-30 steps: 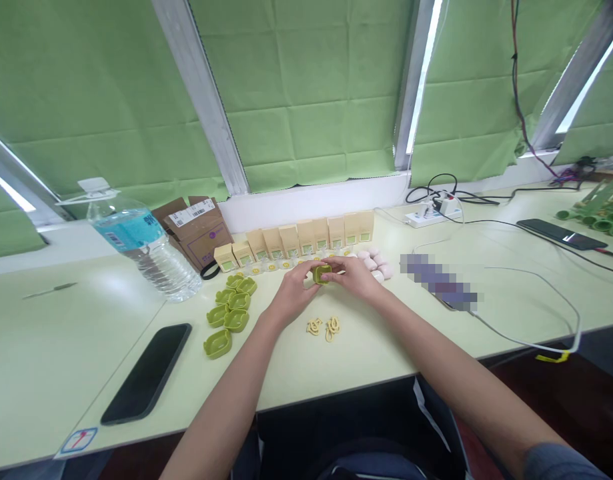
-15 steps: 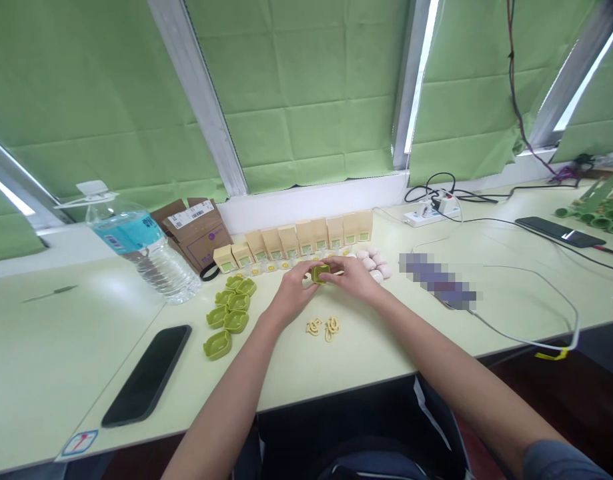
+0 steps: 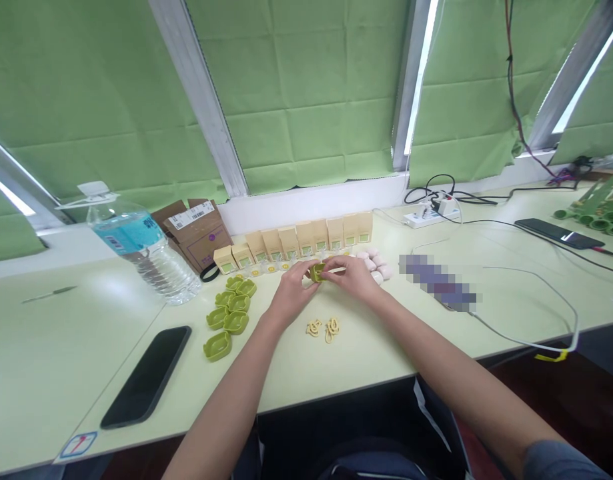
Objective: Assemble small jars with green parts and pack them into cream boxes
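This looks like a workroom for light hand assembly. Pale joined worktables (image 3: 306,377), with a blue-bordered sticker (image 3: 77,445) at the front edge, stand along windows (image 3: 422,80) covered by creased green sheets (image 3: 311,87). Small green shells (image 3: 236,323), pale yellow pieces (image 3: 313,327) and pinkish rounded pieces (image 3: 383,272) lie in batches near a row of little tan boxes (image 3: 305,235); a power strip (image 3: 417,219) with plugs sits behind.

In grip: 1 green cup (image 3: 316,272). Left of it: 7 more cups (image 3: 236,323). Beyond: 10 small boxes (image 3: 305,237). Nearer: 2 yellow clusters (image 3: 333,327).
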{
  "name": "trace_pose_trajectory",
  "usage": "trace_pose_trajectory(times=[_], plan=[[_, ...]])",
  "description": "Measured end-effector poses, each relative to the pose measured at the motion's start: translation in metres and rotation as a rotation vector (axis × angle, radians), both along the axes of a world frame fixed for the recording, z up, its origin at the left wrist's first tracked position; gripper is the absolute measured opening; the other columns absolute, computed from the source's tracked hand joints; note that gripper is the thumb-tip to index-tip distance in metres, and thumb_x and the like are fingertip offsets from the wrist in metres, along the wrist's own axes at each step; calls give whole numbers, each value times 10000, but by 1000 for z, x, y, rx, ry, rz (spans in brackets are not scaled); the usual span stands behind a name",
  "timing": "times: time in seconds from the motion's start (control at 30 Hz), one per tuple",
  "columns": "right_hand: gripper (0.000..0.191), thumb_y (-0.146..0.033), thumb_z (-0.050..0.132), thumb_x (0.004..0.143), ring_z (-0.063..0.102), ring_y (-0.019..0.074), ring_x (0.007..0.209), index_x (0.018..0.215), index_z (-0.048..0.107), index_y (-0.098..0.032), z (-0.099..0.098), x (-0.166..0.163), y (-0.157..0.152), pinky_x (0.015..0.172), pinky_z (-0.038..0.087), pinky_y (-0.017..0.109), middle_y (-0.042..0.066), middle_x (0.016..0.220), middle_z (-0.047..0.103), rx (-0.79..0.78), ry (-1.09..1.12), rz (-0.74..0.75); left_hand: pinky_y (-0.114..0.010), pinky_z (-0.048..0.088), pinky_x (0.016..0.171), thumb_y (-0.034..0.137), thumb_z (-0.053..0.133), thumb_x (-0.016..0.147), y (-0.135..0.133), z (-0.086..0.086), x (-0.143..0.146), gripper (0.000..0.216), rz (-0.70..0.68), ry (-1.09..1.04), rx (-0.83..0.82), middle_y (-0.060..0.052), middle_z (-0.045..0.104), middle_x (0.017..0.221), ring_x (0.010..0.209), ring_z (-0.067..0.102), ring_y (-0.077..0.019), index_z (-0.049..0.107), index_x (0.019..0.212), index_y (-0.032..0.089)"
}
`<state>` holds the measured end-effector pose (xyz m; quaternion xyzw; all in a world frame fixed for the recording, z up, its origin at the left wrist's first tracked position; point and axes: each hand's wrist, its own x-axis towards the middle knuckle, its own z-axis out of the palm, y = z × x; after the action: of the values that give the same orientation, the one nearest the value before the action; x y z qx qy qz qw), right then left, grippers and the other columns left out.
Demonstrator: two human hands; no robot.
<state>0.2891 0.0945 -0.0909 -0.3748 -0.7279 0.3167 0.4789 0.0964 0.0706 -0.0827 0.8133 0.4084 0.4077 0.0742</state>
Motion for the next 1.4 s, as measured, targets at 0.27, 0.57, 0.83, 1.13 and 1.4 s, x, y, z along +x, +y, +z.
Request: trace_pose_trajectory(times=[0.27,0.57,0.83,1.13,1.4], plan=[[194,-364,782,771,690,265,1107,922,811,-246,4,5,0,862,604,365,74,1066,772,-57,-44,-6,-385,535,878,132,685,827,-1,1,-1,468,-23,31,15,-62,681,1156,934,628,-190,607,1268,269],[172,-294,760,752,734,263,978,902,815,-230,-4,5,5,854,595,357,46,955,794,-71,-123,-9,-413,526,933,110,650,848,-5,2,0,477,-110,71,41,-62,676,1137,1054,637,-219,608,1288,289],[85,-265,732,738,734,245,937,767,801,-224,5,3,-4,841,586,333,32,918,794,-51,-77,0,-400,531,923,125,652,862,-4,2,0,499,-112,85,109,-61,683,1140,1042,646,-213,592,1324,304],[67,-195,717,700,721,227,949,672,774,-215,0,4,2,864,536,320,31,943,778,-40,-8,102,-392,535,906,159,674,865,-5,3,-2,435,-164,72,95,-64,705,1101,1010,656,-208,639,1277,293],[121,-307,720,787,701,234,990,802,806,-223,4,0,-2,916,518,353,47,997,768,-53,-46,-13,-405,521,935,209,712,855,-2,4,-2,418,-106,-34,16,-60,706,1149,1055,648,-217,649,1258,296]])
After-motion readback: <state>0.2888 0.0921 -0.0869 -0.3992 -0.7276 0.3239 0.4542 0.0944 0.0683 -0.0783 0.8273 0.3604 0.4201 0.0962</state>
